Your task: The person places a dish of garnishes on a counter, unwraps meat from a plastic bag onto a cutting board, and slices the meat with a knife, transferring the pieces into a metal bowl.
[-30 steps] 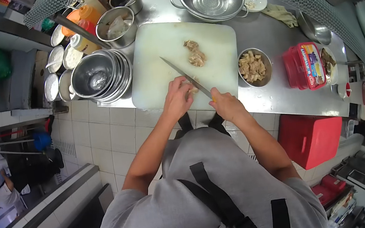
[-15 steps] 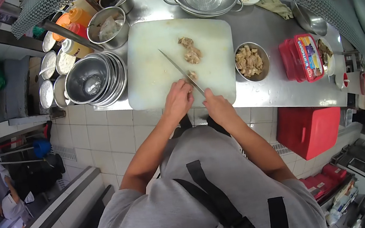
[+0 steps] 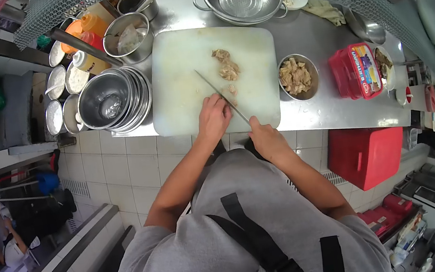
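My right hand [image 3: 268,137] is wrapped round the handle of a long kitchen knife [image 3: 216,90]. Its blade slants up and left across a white cutting board [image 3: 180,85]. Curled fingers of my left hand [image 3: 215,117] press down beside the blade on a piece of cooked-looking meat, mostly hidden under them. Just beyond the blade lie small cut bits of meat [image 3: 232,90]. Farther up the board rests a larger brown piece of meat [image 3: 228,67]. Right of the board, a round metal bowl [image 3: 315,75] holds several chunks of meat [image 3: 295,76].
Stacked metal bowls [image 3: 138,105] stand left of the board, near squeeze bottles [image 3: 89,62] and a metal pot [image 3: 144,47]. A large colander [image 3: 199,2] sits behind. To the right are a red tub [image 3: 347,76] and, below the counter, a red bin [image 3: 362,157].
The knife blade has drawn back slightly toward me and lies closer to my left fingers. Small meat bits now show apart on the far side of the blade. The view has shifted a little.
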Demonstrator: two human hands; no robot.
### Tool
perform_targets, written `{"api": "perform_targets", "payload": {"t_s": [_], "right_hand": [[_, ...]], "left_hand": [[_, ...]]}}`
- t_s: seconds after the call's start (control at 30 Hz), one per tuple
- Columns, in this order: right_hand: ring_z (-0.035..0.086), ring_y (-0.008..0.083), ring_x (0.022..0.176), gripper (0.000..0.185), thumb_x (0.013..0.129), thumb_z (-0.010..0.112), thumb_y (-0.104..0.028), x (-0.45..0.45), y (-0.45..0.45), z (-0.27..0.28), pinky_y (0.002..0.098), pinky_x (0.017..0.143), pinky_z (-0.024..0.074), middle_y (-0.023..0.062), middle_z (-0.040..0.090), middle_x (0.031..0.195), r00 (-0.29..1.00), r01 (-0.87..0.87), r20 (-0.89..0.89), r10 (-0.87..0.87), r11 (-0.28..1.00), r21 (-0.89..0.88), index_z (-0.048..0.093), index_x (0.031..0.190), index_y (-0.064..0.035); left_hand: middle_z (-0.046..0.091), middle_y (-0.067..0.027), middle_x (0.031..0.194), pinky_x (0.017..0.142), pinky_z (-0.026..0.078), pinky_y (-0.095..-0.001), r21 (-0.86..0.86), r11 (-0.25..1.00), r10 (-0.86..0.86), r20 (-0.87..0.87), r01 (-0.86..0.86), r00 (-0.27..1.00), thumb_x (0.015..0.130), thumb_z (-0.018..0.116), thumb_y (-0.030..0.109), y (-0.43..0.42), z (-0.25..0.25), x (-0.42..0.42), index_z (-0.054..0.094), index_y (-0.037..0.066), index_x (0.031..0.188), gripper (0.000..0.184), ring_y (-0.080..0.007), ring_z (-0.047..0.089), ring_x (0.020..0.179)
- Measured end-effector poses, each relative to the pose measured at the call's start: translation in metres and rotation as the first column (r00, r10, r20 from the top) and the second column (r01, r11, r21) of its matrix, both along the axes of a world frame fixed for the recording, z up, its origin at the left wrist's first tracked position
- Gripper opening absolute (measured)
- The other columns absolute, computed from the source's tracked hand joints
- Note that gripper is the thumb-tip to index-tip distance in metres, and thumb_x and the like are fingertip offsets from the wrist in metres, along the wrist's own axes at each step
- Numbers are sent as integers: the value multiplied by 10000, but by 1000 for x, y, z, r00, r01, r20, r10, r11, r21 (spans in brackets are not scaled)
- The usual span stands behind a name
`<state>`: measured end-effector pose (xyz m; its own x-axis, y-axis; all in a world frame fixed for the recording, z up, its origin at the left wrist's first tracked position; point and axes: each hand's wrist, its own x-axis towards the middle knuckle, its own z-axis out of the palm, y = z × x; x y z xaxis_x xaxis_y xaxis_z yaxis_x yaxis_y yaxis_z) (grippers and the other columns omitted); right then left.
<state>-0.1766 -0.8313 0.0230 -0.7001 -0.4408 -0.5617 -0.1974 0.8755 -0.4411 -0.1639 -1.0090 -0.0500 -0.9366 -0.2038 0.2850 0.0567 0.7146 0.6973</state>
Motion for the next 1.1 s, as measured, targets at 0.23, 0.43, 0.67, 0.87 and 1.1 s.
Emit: {"api": "perform_targets", "payload": {"t_s": [0.23,0.43,0.67,0.87,1.1], "right_hand": [[628,519,922,237,981,526,-199,-25,2,-15,588,815,480,304,656,953,1000,-22,-13,21,997,-71,412,1115,-41],[640,507,918,221,975,528,-195,-20,1,43,579,800,498,307,652,944,994,-97,-37,98,995,26,424,1104,-49],[639,519,892,224,969,533,-188,12,-1,8,584,785,498,314,651,889,997,-80,-4,80,997,1,425,1098,-40],[622,519,891,297,948,594,-217,-16,-3,1,582,775,488,278,657,922,995,-103,-17,102,994,-25,403,1131,-81],[635,510,912,262,953,562,-197,6,-11,28,577,801,499,314,650,935,995,-97,39,94,992,80,430,1099,-25]], "left_hand": [[586,-121,923,760,509,-418,3,992,-126,75,126,989,754,643,-22,-7,3,-2,650,4,822,73,-332,562,885],[607,-149,919,807,513,-388,84,996,-36,49,32,998,769,651,-32,-10,26,27,648,4,876,113,-328,605,917],[585,-133,866,746,501,-406,125,989,-79,-1,78,997,712,643,-82,-10,-2,30,621,-4,830,143,-336,578,862],[611,-128,949,801,517,-396,101,989,-114,15,112,993,746,655,-44,-12,4,36,647,7,887,150,-332,599,909],[601,-133,934,808,513,-403,106,993,-55,44,50,998,737,666,-40,-12,9,42,628,15,887,165,-333,598,919]]}}
